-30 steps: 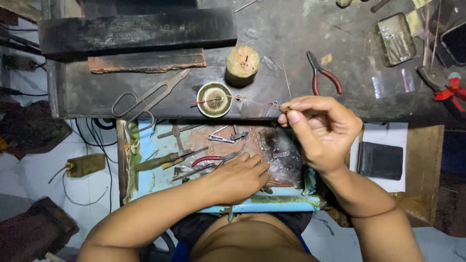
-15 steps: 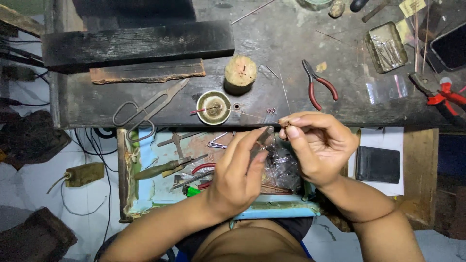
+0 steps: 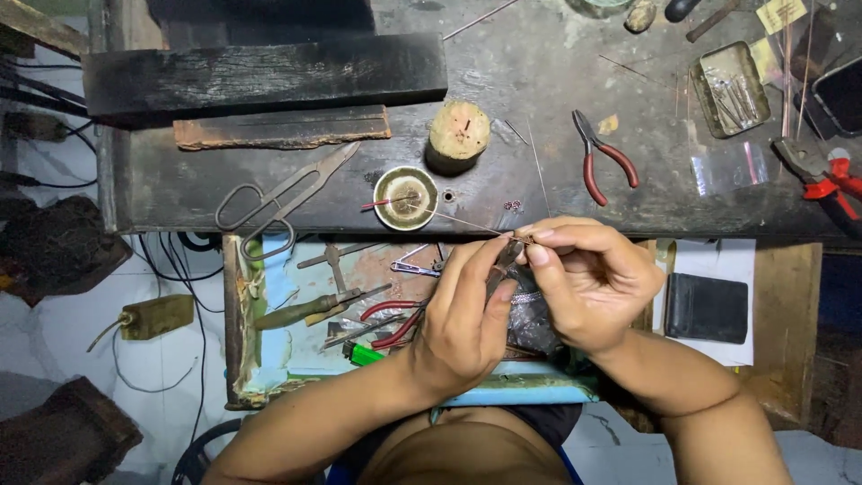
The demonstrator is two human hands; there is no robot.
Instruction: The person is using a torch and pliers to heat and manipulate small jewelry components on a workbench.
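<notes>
Since the earlier frame, our left hand (image 3: 467, 314) has lifted out of the open pale-blue tool drawer (image 3: 269, 359) and now meets our right hand (image 3: 588, 283) at the front edge of the dark, scarred workbench (image 3: 539, 81). Our left fingers grasp small dark pliers (image 3: 501, 268); our right thumb and forefinger pinch a tiny metal piece (image 3: 523, 238), too small to identify, with a thin straight wire (image 3: 467, 223). Its long axis runs from our fingertips toward ten o'clock, ending at a small round brass dish (image 3: 406, 198). We judge the work to be midway: tool and piece are brought together, but no finished shape shows yet. Red-handled pliers (image 3: 603, 166) lie at one o'clock; steel shears (image 3: 283, 196) lie at nine o'clock.
</notes>
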